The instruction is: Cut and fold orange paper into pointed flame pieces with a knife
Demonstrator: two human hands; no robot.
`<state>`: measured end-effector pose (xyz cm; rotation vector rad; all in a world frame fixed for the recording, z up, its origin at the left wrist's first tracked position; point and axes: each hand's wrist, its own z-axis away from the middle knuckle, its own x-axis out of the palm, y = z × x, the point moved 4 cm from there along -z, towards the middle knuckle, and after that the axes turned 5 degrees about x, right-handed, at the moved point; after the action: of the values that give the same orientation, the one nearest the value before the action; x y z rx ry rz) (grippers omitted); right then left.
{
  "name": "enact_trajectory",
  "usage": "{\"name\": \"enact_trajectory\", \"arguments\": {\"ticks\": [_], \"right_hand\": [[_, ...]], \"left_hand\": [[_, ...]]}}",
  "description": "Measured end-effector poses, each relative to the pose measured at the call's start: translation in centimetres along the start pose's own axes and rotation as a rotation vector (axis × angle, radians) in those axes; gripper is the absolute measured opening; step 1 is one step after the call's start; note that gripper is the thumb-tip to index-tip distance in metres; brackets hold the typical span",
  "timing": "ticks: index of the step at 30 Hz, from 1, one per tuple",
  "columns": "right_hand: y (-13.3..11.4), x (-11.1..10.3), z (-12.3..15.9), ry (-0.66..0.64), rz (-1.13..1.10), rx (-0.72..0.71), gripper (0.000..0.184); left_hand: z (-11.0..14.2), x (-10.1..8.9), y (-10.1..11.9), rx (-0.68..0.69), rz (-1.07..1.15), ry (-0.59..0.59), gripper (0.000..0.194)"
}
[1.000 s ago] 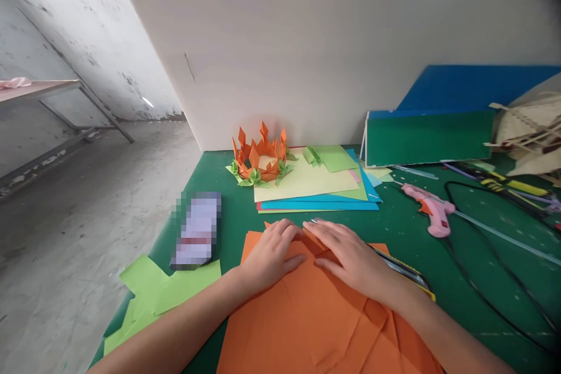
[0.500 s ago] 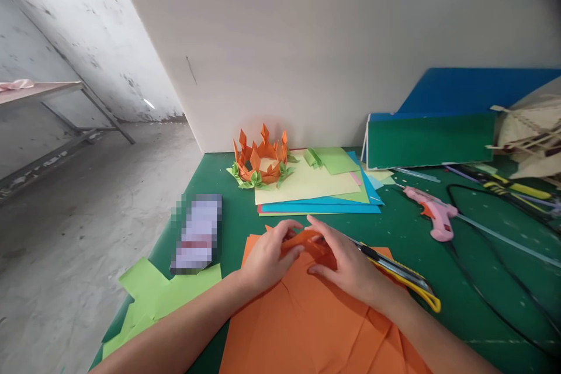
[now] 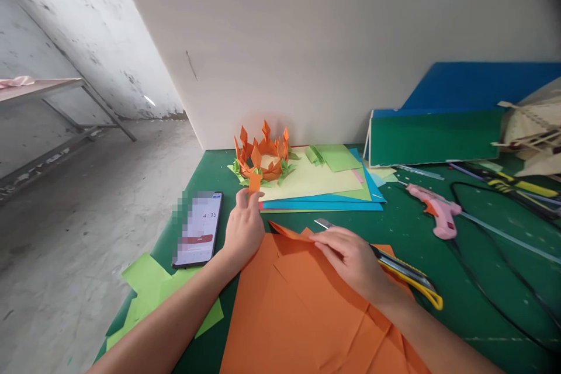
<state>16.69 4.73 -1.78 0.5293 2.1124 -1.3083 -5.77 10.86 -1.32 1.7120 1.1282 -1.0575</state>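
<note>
My left hand [image 3: 245,225] is closed on a small orange paper strip [image 3: 255,182], held upright in front of the orange paper crown [image 3: 263,155] with its green paper leaves. Between the thumb and fingers of my right hand [image 3: 348,254] is a folded orange paper piece [image 3: 287,232], pointing left. It hovers over the upper edge of large orange sheets [image 3: 298,315], which show crease lines. A utility knife [image 3: 405,272] with a yellow handle lies partly under my right hand, its blade tip showing beyond the fingers.
Left of my hand lies a phone [image 3: 199,234], beside green paper scraps [image 3: 149,286]. Behind are stacked coloured sheets [image 3: 315,187]. A pink glue gun [image 3: 436,210] with a black cord lies on the right. A white board [image 3: 284,41] stands along the back.
My hands, together over the orange paper before, are now apart. The left has moved up and left with an orange strip; the right keeps the folded piece.
</note>
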Motion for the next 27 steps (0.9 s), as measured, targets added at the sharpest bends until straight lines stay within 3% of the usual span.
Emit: {"name": "enact_trajectory", "arguments": {"ticks": [3, 7, 10, 12, 15, 19, 24, 27], "right_hand": [[0.9, -1.3, 0.0, 0.185, -0.053, 0.16, 0.018], [2.3, -2.6, 0.0, 0.332, -0.238, 0.382, 0.02], [3.4, -3.6, 0.1, 0.419, -0.339, 0.446, 0.023], [4.2, -4.3, 0.1, 0.441, -0.263, 0.45, 0.024], [5.1, -4.8, 0.2, 0.387, -0.075, 0.436, 0.031], [5.1, -4.5, 0.1, 0.269, 0.197, 0.339, 0.043], [2.9, -3.8, -0.3, 0.197, 0.372, 0.097, 0.034], [1.4, -2.7, 0.0, 0.068, 0.357, 0.0, 0.032]], "left_hand": [[0.1, 0.5, -0.2, -0.002, -0.055, 0.027, 0.038], [0.2, 1.0, -0.4, 0.019, -0.058, 0.098, 0.047], [0.3, 1.1, -0.4, 0.043, -0.053, 0.113, 0.06], [0.4, 0.8, -0.1, 0.092, -0.046, 0.128, 0.067], [0.5, 0.1, 1.1, 0.187, 0.022, 0.103, 0.064], [1.4, -0.5, 3.6, 0.312, 0.22, -0.086, 0.033], [3.0, 0.0, 5.8, 0.387, 0.285, -0.272, 0.082], [3.4, 0.3, 6.0, 0.4, 0.286, -0.299, 0.083]]}}
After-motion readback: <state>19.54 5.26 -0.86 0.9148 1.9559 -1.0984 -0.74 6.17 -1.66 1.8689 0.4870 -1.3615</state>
